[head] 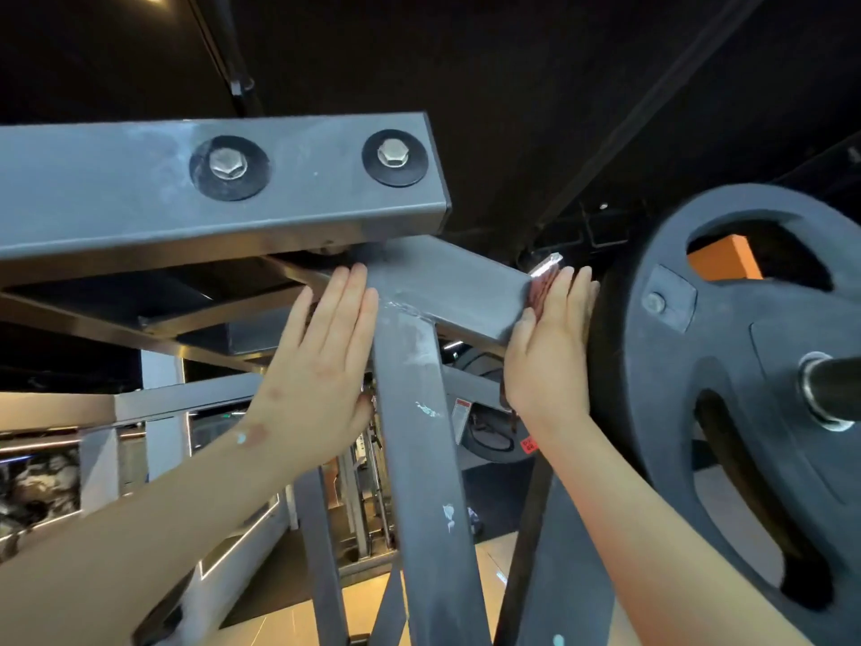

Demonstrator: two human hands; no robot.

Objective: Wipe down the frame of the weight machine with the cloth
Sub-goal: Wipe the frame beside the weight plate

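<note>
The weight machine's grey steel frame (419, 412) fills the middle of the view: an upright post welded to a short slanted crossbar (447, 282), under a wide top beam (116, 188) with two bolts. My left hand (321, 366) lies flat, fingers together, against the left side of the post just below the weld. My right hand (550, 356) presses a reddish-brown cloth (540, 286) flat against the crossbar's right end. Only the cloth's upper edge shows between palm and steel.
A large black weight plate (745, 366) on a chrome sleeve (829, 394) sits right beside my right hand. Lower frame bars (321, 552) cross below. Other gym machines and a pale floor (489, 566) show behind. The ceiling is dark.
</note>
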